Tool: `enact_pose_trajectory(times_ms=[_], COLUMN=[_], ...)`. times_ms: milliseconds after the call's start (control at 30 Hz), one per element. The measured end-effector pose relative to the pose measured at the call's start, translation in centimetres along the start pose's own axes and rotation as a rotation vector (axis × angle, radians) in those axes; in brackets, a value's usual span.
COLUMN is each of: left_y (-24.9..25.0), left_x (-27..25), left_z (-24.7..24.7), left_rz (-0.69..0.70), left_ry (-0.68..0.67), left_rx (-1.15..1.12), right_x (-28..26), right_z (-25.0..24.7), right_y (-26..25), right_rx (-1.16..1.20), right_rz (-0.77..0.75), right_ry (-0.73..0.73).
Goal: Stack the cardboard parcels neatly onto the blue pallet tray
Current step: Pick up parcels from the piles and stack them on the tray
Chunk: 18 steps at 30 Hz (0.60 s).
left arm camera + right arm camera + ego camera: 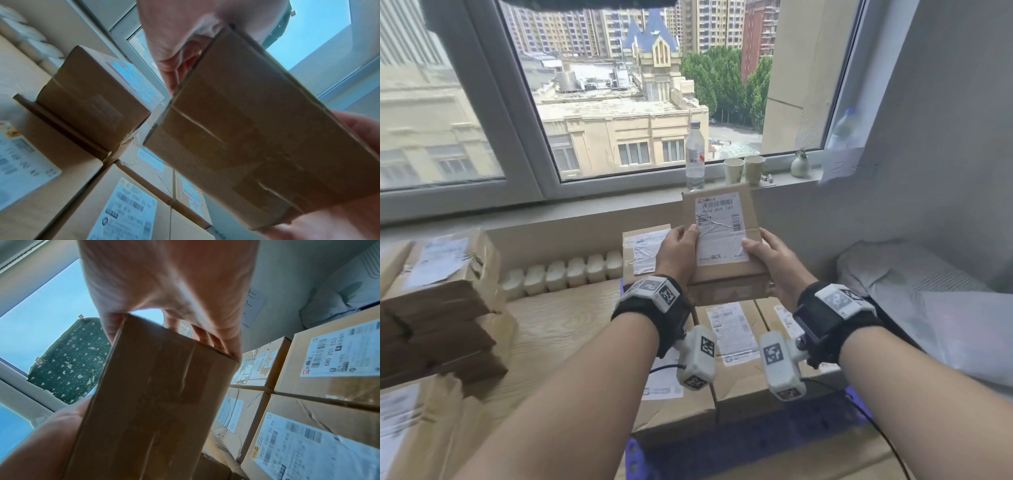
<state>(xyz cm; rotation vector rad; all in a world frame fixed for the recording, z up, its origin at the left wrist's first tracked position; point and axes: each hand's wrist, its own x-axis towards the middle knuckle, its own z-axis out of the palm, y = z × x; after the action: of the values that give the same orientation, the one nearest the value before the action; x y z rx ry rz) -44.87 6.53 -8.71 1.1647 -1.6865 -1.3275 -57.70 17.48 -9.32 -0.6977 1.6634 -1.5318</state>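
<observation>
A small cardboard parcel (722, 236) with a white shipping label is held in the air between both hands. My left hand (678, 253) grips its left side, thumb on the label. On its right side my right hand (774, 263) grips it, thumb on top. The parcel's taped underside (257, 138) fills the left wrist view, and the same brown face (148, 402) shows in the right wrist view. Below it, several labelled parcels (732, 346) lie packed on the blue pallet tray (635, 455), whose edge shows at the bottom.
More cardboard boxes (445, 260) are piled at the left on a wooden surface (558, 325). A white radiator (565, 274) runs under the window sill, which carries a water bottle (695, 154), two paper cups (744, 169) and a small vase (800, 164). Plastic wrapping (935, 301) lies at the right.
</observation>
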Motion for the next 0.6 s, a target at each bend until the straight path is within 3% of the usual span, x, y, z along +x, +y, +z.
enact_pose_trajectory(times_ms=[333,600], left_y=[-1.1,-4.2], left_x=[6.5,10.9], left_z=[0.9,0.0], left_rz=[0.064,0.067], left_ry=[-0.090,-0.051], left_rx=[0.227,0.511], right_x=[7.5,12.6], right_z=[-0.6,1.6], right_y=[0.1,2.9], right_rx=[-0.029,-0.088], right_rz=[0.059,0.197], right_ry=[0.085,-0.002])
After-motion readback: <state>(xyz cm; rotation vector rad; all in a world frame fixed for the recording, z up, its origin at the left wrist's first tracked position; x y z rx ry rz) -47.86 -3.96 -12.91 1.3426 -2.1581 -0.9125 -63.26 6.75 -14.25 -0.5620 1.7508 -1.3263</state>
